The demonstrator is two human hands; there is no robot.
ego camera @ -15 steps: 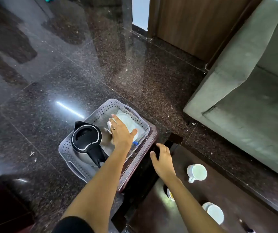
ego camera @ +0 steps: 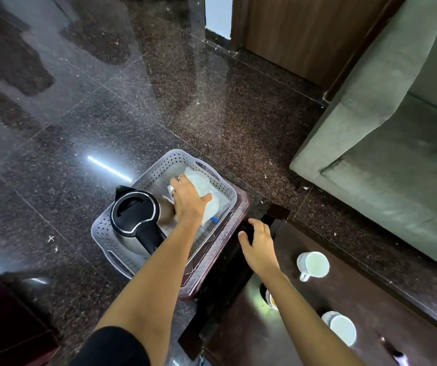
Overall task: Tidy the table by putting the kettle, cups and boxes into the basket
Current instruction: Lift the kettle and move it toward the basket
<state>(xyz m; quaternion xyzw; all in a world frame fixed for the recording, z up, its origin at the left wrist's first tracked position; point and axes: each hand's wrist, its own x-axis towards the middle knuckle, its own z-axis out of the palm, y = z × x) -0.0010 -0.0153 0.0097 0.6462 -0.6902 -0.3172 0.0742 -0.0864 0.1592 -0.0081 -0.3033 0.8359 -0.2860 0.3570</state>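
A pale perforated basket (ego camera: 122, 220) sits on a maroon stool (ego camera: 212, 270) beside the dark table (ego camera: 370, 299). Inside it stands the black-lidded steel kettle (ego camera: 132, 211), at the near left. My left hand (ego camera: 188, 200) reaches into the basket's far right part, fingers curled over a white cup (ego camera: 198, 180). A white box (ego camera: 218, 204) lies under the cup. My right hand (ego camera: 258, 245) hovers with fingers spread above the table's far left corner and holds nothing. Two white cups, one (ego camera: 313, 264) farther and one (ego camera: 342, 327) nearer, stand on the table.
A grey-green sofa (ego camera: 386, 154) fills the right side. Polished dark stone floor (ego camera: 80, 114) surrounds the stool. A wooden door (ego camera: 291, 30) is at the back. A small round object (ego camera: 270, 299) shows partly under my right forearm. A dark red furniture corner (ego camera: 3, 320) is at the lower left.
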